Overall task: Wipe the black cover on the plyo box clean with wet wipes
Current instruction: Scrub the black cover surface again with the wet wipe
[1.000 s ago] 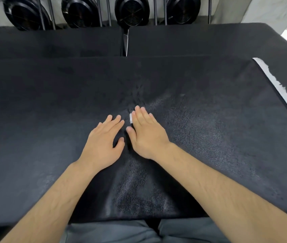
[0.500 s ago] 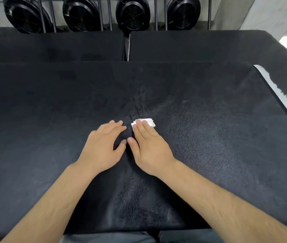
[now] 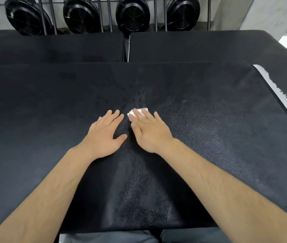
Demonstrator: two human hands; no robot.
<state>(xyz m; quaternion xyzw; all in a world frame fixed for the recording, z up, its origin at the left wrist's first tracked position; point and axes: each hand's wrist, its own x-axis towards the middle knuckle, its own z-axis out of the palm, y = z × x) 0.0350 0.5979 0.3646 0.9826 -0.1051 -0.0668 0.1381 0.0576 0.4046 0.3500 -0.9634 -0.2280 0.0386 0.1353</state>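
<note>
A black cover (image 3: 209, 137) lies spread over the flat top of the plyo box, filling most of the view and hanging over the near edge. Its surface is matte with a fine pebbled grain. A paler, glistening patch runs up the middle from the near edge towards the hands, and small creases (image 3: 141, 97) pucker the fabric just beyond them.

The left hand (image 3: 104, 135) rests palm down on the cover, its fingers (image 3: 114, 118) straight and slightly fanned, the thumb out to the side, holding nothing. The right hand (image 3: 149, 132) lies just beside it, also flat. Its fingers (image 3: 149, 116) are straight and close together, pressing a wet wipe (image 3: 130, 114) against the cover. The wipe is a small white folded pad, mostly hidden, showing only under and past the first two fingertips near the middle of the cover.

Along the right side, a ragged white strip (image 3: 277, 92) shows at the cover's edge. Behind sit two more black-topped boxes (image 3: 51, 48) side by side, a narrow gap between them. Past those stand thin metal bars (image 3: 102, 13) and a row of round black fan housings (image 3: 132, 14) with ribbed grilles. A pale concrete wall (image 3: 262, 11) closes the far right corner. Grey trousers (image 3: 114, 238) show at the bottom edge.
</note>
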